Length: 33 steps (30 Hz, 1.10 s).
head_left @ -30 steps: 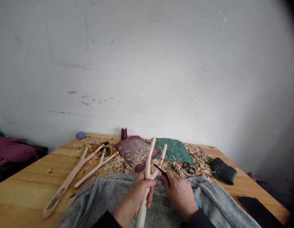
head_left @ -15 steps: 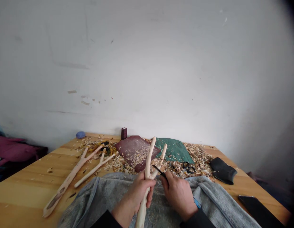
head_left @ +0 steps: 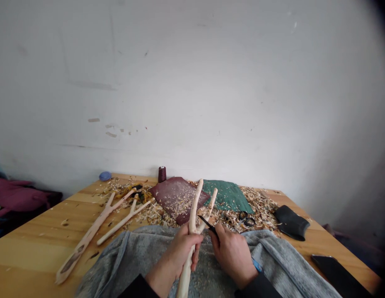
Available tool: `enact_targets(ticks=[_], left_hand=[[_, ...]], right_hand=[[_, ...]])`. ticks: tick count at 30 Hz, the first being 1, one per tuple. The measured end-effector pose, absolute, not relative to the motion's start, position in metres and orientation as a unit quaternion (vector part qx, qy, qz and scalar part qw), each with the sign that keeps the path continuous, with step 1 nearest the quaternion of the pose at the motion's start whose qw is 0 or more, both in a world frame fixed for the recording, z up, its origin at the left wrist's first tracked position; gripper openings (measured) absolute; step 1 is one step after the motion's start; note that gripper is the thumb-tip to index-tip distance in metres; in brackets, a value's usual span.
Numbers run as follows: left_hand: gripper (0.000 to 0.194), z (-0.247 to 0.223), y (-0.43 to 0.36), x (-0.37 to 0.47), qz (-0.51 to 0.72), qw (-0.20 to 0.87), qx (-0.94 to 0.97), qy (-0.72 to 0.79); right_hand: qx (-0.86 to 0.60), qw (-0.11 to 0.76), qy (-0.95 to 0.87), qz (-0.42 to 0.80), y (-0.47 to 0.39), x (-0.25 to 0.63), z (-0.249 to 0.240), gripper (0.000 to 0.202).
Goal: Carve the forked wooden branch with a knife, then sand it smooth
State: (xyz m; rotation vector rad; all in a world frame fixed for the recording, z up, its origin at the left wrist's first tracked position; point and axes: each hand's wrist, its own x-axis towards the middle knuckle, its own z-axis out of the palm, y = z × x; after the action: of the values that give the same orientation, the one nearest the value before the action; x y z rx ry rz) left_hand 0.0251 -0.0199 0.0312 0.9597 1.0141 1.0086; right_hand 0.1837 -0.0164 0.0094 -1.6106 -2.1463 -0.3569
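A pale, peeled forked branch [head_left: 195, 207] stands nearly upright in front of me, its two prongs pointing up and away. My left hand [head_left: 180, 251] is wrapped round its stem just below the fork. In my right hand [head_left: 232, 253] is a knife [head_left: 207, 224] with a dark, narrow blade, which lies across the base of the right prong, close to the crotch. I cannot make out whether the edge touches the wood. Beneath both hands a grey cloth [head_left: 136, 260] covers my lap and the table's front edge.
On the wooden table [head_left: 27, 256] lie two more forked sticks [head_left: 95, 229], a maroon sheet [head_left: 176, 196], a green sheet [head_left: 226, 194], black scissors [head_left: 248, 221] and heaped wood shavings [head_left: 262, 207]. A thread spool [head_left: 162, 174] stands behind. A black curved piece [head_left: 291, 222] and a phone [head_left: 338, 273] are at right.
Almost nothing differs. The whole view has shifted very slightly, and both hands keep their hold on the branch and the knife.
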Motion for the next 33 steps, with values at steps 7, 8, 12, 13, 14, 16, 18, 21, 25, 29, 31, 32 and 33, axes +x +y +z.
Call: enact_targets(ticks=[7, 8, 12, 13, 14, 16, 18, 21, 25, 29, 31, 32, 33], left_hand=[[0.029, 0.0276, -0.0177, 0.0265, 0.448, 0.637, 0.424, 0.462], [0.030, 0.0269, -0.0173, 0.0266, 0.446, 0.638, 0.423, 0.464], [0.033, 0.0246, -0.0156, 0.0271, 0.440, 0.640, 0.423, 0.467], [0.034, 0.0242, -0.0153, 0.0273, 0.440, 0.641, 0.423, 0.466], [0.035, 0.0239, -0.0151, 0.0274, 0.441, 0.641, 0.422, 0.466], [0.034, 0.0240, -0.0150, 0.0277, 0.441, 0.642, 0.423, 0.464], [0.034, 0.0246, -0.0155, 0.0278, 0.439, 0.643, 0.425, 0.462], [0.032, 0.0265, -0.0173, 0.0272, 0.439, 0.644, 0.426, 0.459], [0.031, 0.0288, -0.0197, 0.0261, 0.440, 0.643, 0.429, 0.457], [0.031, 0.0303, -0.0194, 0.0258, 0.437, 0.643, 0.430, 0.460], [0.030, 0.0311, -0.0186, 0.0259, 0.433, 0.643, 0.432, 0.460], [0.029, 0.0315, -0.0183, 0.0260, 0.432, 0.644, 0.433, 0.460], [0.028, 0.0320, -0.0182, 0.0261, 0.432, 0.644, 0.433, 0.460]], right_hand=[[-0.584, 0.186, -0.783, -0.110, -0.0208, 0.1771, 0.0118, 0.016], [-0.585, 0.186, -0.782, -0.108, -0.0212, 0.1770, 0.0125, 0.016], [-0.587, 0.193, -0.779, -0.109, -0.0210, 0.1788, 0.0137, 0.016], [-0.587, 0.195, -0.778, -0.110, -0.0207, 0.1793, 0.0135, 0.015], [-0.589, 0.197, -0.776, -0.112, -0.0204, 0.1797, 0.0130, 0.015], [-0.591, 0.199, -0.773, -0.114, -0.0197, 0.1802, 0.0116, 0.014], [-0.591, 0.202, -0.773, -0.115, -0.0191, 0.1805, 0.0103, 0.014], [-0.588, 0.205, -0.774, -0.115, -0.0184, 0.1813, 0.0095, 0.015], [-0.596, 0.208, -0.766, -0.125, -0.0180, 0.1822, 0.0095, 0.014], [-0.582, 0.218, -0.772, -0.134, -0.0189, 0.1810, 0.0083, 0.015], [-0.573, 0.219, -0.778, -0.135, -0.0196, 0.1797, 0.0076, 0.015], [-0.571, 0.219, -0.780, -0.135, -0.0199, 0.1791, 0.0073, 0.015], [-0.570, 0.218, -0.781, -0.133, -0.0201, 0.1786, 0.0071, 0.015]])
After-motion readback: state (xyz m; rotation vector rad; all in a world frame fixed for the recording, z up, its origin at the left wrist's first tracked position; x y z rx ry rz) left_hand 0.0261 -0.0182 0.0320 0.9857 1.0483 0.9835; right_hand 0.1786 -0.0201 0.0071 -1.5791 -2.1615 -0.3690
